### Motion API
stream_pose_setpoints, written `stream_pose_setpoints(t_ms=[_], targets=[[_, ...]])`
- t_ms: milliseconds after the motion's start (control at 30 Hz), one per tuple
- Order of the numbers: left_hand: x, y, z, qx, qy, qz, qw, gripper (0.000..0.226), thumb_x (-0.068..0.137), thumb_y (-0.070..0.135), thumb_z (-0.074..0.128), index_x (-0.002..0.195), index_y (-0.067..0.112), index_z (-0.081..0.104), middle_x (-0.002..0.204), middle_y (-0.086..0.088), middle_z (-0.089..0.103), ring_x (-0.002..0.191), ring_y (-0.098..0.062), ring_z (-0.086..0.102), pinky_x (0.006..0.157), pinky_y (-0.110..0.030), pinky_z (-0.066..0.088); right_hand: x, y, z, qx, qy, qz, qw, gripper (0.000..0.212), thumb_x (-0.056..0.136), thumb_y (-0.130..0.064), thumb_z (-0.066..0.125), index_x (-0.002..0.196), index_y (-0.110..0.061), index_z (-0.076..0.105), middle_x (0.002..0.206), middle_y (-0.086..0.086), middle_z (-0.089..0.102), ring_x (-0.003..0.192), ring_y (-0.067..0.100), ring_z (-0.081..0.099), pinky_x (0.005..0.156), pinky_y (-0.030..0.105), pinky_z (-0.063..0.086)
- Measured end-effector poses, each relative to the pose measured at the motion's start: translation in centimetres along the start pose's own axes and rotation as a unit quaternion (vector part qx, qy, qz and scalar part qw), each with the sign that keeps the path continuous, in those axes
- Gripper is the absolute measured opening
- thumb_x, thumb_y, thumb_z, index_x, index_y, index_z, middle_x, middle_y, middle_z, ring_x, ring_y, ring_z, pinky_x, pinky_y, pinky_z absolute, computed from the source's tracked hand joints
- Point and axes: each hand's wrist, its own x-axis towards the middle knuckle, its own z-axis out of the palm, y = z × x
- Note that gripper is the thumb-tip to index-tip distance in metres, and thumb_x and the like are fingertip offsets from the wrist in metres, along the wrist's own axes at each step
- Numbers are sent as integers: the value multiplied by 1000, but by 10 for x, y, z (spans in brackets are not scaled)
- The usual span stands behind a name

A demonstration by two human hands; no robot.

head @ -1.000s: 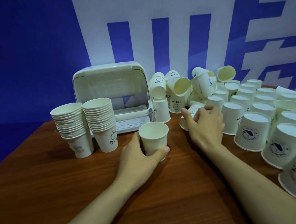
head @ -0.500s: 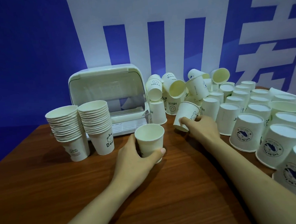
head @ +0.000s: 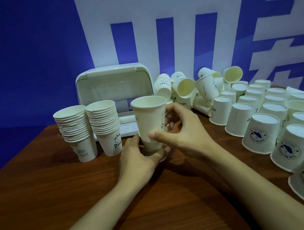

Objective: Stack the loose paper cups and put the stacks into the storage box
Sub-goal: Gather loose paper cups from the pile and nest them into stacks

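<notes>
My right hand (head: 182,131) grips an upright white paper cup (head: 150,116), its base partly sunk into a second cup (head: 153,147) that my left hand (head: 139,159) holds on the table. Two tall stacks of cups stand at the left, one (head: 74,129) beside the other (head: 105,124). Behind them is the white storage box (head: 114,85) with its lid raised. Several loose cups (head: 185,88) lie tumbled to the right of the box, and several upside-down cups (head: 261,132) cover the right of the table.
The brown wooden table (head: 64,198) has bare surface in front of my hands and at the left front. A blue and white wall (head: 38,50) rises close behind the box. The upside-down cups reach down to the right front edge.
My right hand picked a cup from the pile, turned it upright and brought it left onto the cup in my left hand. The camera moved closer.
</notes>
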Motion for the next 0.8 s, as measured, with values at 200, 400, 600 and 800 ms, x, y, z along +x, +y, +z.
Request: stream_pose_setpoints(t_ms=[200,400,600,800], targets=[[1,3,2,-12,0,-12,1000,83,50,77,71,121,32,68,112,4,71,98,-15,69,84,-41,62,1,2,0,-48,1,16,999,55,62,-45,85,105,-20,63,84,-4,64,58,1,50,61,16,43],[0,3,2,-13,0,-21,1000,82,54,72,73,126,34,66,115,8,69,105,-15,68,86,-46,63,2,8,0,-75,26,36,996,48,66,-41,89,102,-24,62,83,-2,61,60,0,52,63,19,44],[0,2,2,-12,-1,-24,1000,83,54,77,76,126,37,65,116,11,71,105,-13,68,90,-45,60,-1,12,2,62,52,68,994,50,67,-65,67,103,-30,64,86,-5,62,74,4,56,75,32,50],[-1,6,4,-2,14,-22,1000,77,53,78,72,119,40,62,112,16,64,106,-11,63,96,-46,55,20,64,8,-108,136,161,972,35,92,-44,61,115,-18,60,112,-1,61,109,17,58,94,36,46]])
